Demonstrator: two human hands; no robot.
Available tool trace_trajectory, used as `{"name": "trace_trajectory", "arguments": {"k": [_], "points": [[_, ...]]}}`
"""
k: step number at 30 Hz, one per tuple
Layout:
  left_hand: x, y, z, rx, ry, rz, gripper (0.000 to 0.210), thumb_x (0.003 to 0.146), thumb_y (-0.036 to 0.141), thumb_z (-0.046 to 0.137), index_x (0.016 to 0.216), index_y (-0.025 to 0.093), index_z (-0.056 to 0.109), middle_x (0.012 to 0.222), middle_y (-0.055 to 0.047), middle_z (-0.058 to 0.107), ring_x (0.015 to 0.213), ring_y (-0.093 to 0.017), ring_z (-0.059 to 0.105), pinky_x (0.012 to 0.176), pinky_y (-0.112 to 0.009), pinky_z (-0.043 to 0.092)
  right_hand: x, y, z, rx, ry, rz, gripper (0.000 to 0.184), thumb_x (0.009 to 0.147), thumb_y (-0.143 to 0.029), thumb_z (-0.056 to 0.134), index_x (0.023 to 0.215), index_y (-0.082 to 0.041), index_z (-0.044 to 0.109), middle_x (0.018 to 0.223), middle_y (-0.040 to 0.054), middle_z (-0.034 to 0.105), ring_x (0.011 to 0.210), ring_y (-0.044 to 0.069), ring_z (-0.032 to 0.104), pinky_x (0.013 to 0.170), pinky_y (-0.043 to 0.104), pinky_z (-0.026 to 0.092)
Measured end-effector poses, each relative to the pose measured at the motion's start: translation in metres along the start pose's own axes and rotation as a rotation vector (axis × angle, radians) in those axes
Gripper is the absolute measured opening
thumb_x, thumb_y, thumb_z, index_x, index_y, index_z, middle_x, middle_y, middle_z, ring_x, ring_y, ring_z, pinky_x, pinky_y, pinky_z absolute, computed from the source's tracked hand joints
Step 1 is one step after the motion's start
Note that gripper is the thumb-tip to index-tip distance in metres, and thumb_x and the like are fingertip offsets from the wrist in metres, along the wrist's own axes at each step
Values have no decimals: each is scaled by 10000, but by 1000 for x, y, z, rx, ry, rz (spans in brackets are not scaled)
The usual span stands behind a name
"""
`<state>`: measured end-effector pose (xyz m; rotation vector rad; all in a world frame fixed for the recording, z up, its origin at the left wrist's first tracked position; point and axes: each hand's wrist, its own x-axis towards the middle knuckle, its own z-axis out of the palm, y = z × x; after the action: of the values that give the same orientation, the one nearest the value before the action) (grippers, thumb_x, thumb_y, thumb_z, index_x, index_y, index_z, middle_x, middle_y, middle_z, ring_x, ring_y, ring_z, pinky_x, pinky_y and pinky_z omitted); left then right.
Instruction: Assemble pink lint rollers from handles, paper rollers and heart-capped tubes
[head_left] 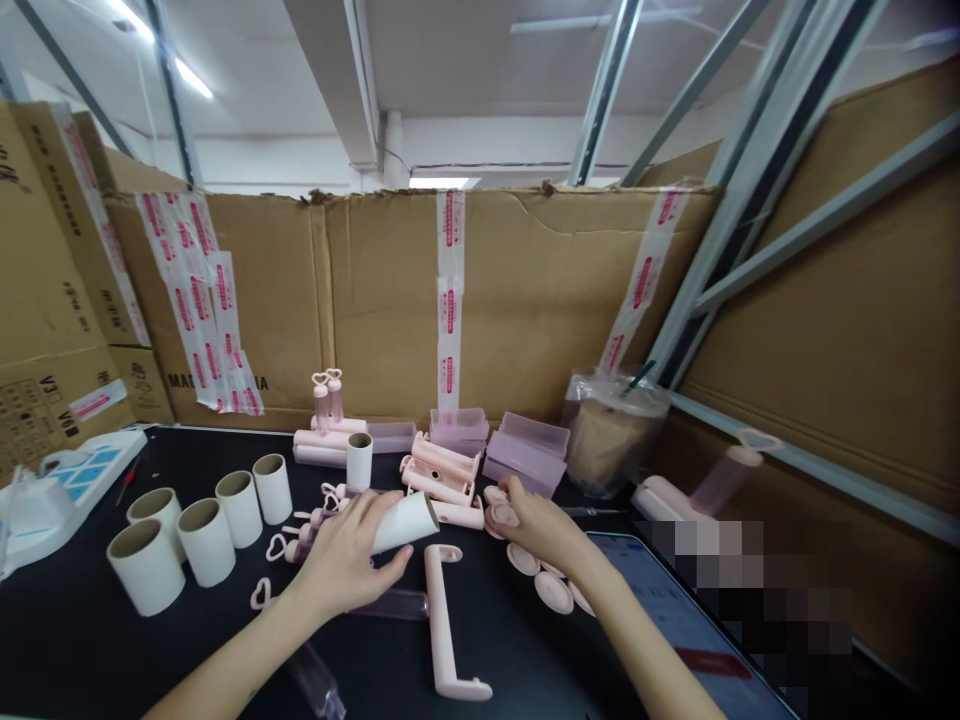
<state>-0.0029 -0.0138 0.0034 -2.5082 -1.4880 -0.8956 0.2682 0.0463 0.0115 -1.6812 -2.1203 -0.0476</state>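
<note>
My left hand (346, 550) is wrapped round a white paper roll (407, 522), tilted with its open brown end to the right. My right hand (541, 525) has its fingers closed at a pink round cap (504, 512); the fingertips partly cover it. Other pink round caps (553, 592) lie beneath my right wrist. Between my hands lies a pink bracket-shaped holder (442, 622). A clear purple tube (394, 603) extends from under my left hand toward it. Several heart-topped pieces (300, 540) lie partly hidden behind my left hand.
Several white paper rolls (206, 542) stand at left, with one roll (359, 462) farther back. Pink holders (442, 470) and purple trays (527, 452) lie along the cardboard wall (382, 300). A bagged drink cup (615, 435) stands at back right, and a tablet (675, 630) lies at right.
</note>
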Motion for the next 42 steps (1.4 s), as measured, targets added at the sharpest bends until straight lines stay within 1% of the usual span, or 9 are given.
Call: {"name": "trace_trajectory", "arguments": {"k": [5,8,13,15,18,23,29,33,42], "points": [[0,2,0,-7,-5,10,458,800,366,499,1233,233,439,1132,-73,586,1008,-263,577,761,-345,489,1,6,0,42,-56,-73,431,712,-126,549,1138,-188,552,927,97,688,841,250,648,716,297,436],[0,2,0,-18,-11,11,463,807,378,496,1242,236,433,1126,-73,596,993,-262,588,764,-354,492,5,6,-9,154,-31,-139,370,772,-184,520,1136,-231,564,975,69,656,894,223,627,803,324,443],[0,1,3,-113,-16,7,473,813,386,504,1251,230,420,1144,-80,598,1016,-261,583,810,-375,492,-3,-32,-16,897,108,-144,187,772,-364,610,855,-196,602,1014,92,631,976,234,608,831,349,479],[-1,1,6,-166,-17,5,472,811,375,514,1252,236,417,1154,-74,595,1032,-253,577,847,-377,482,-13,-54,-15,1125,76,-65,209,740,-384,661,819,-200,603,993,86,662,962,238,623,819,350,494],[-2,0,9,-211,-27,6,476,806,358,530,1255,248,417,1156,-68,595,1032,-247,578,870,-382,474,-26,-76,-7,1286,-1,14,228,699,-398,708,774,-199,625,948,80,703,940,246,639,815,371,505],[-2,1,9,-228,1,-8,464,801,357,543,1238,250,435,1172,-64,592,1046,-246,572,883,-381,469,-31,-80,11,1293,3,2,211,644,-366,756,690,-193,644,1130,93,645,1006,261,612,790,371,517],[-2,-1,6,-188,33,-29,441,800,354,542,1219,254,446,1170,-59,599,1044,-253,575,854,-376,475,-28,-77,8,1262,7,-9,197,659,-364,741,789,-219,722,924,67,721,933,253,642,802,386,520],[-1,-2,6,-190,49,-81,415,813,352,525,1207,253,439,1185,-52,594,1066,-252,568,846,-365,476,-27,-78,0,1277,-50,-16,170,701,-340,709,827,-230,737,939,57,733,937,241,648,868,399,501],[-2,0,6,-203,12,-37,434,820,358,519,1231,250,430,1186,-52,591,1056,-245,570,850,-364,473,-27,-79,5,1313,-13,-22,213,651,-297,758,840,-217,701,965,58,707,919,226,647,856,388,509]]}}
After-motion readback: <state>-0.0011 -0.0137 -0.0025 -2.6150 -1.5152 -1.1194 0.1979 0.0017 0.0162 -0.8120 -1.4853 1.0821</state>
